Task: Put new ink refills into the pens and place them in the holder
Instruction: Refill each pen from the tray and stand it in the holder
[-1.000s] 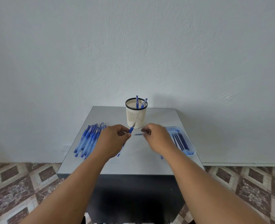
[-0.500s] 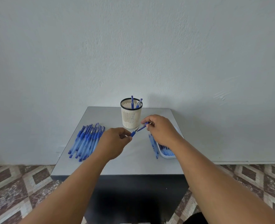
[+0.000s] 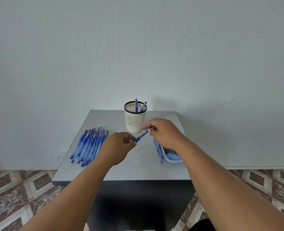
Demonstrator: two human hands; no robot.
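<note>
Both forearms reach in from the bottom edge and meet above the middle of the grey rectangular table [image 3: 138, 170]. The left hand [image 3: 116, 148] has its back to the camera, its fingers curled, thumb and forefinger pinching the lower, dark-blue grip end of a translucent blue pen [image 3: 142, 135]. The right hand [image 3: 164, 132] sits higher and farther back, its fingers bent and pinching the pen's upper end, so the pen slants up from left to right between them, just in front of the cream slotted plastic pen holder with a black rim [image 3: 135, 119].

Two blue pens [image 3: 139, 106] stand in that holder. A loose row of translucent blue pens [image 3: 89, 145] lies on the table's left side. On the right, a white plastic tray [image 3: 172, 160] is mostly covered by the right wrist; thin blue sticks show inside, too blurred to name. The pen's tip is hidden behind the left fingers.
</note>
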